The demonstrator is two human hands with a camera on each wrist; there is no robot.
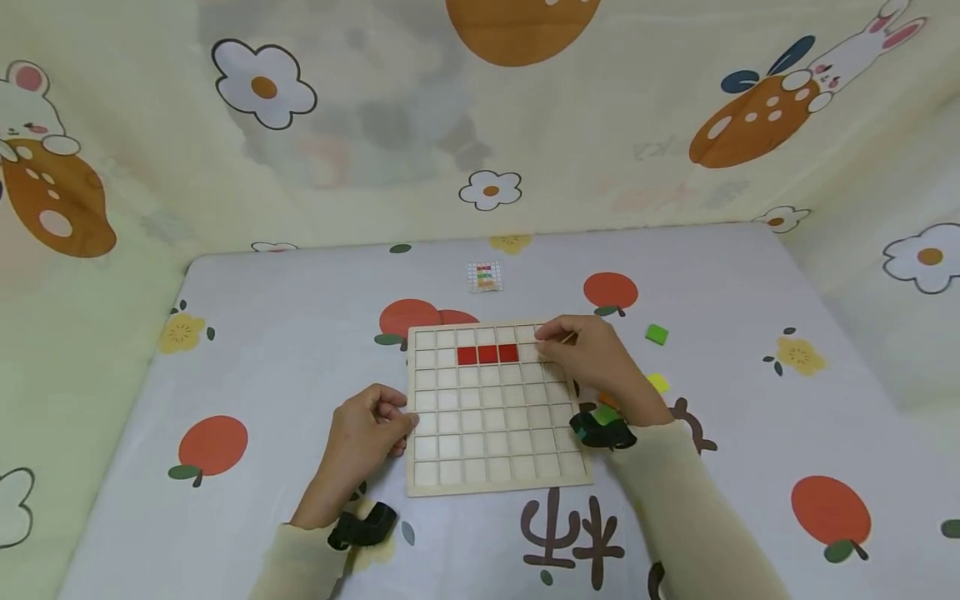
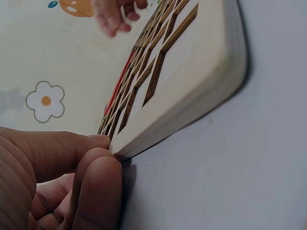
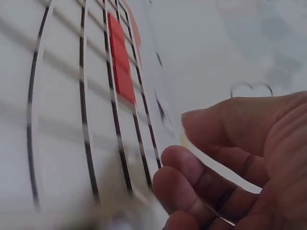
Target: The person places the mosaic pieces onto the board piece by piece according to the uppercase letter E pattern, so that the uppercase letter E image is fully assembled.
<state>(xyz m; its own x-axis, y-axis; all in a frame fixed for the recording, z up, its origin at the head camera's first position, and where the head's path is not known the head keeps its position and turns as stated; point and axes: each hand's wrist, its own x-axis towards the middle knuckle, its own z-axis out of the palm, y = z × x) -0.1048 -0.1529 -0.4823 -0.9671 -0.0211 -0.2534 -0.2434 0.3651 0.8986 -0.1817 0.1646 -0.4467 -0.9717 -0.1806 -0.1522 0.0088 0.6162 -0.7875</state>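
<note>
Cream backdrop (image 1: pixel 360 208): hung behind the board and at both sides, printed with flowers and rabbits.
White tablecloth (image 1: pixel 292 358): spread beneath the board, printed with fruit.
Left hand (image 1: pixel 367 427): clamped on the board's left rim, thumb on top, fingers curled.
Wooden board (image 1: pixel 472 422): laid flat, gridded, about as wide as deep, its near edge turned to the person.
Red tiles (image 1: pixel 487 355): three set end to end in the board's second row from the far edge, long axis left to right.
Printed card (image 1: pixel 484 277): laid beyond the board's far edge.
Right hand (image 1: pixel 596 357): held at the board's far right corner, fingertips apparently pinched on a thin pale piece (image 3: pixel 183 139), mostly hidden.
Loose tiles (image 1: pixel 657 334): scattered right of the board, green and yellow farther out, orange and green nearer its edge.
Room: broad cloth stretched left of the board; the right side shared with arm and tiles.
</note>
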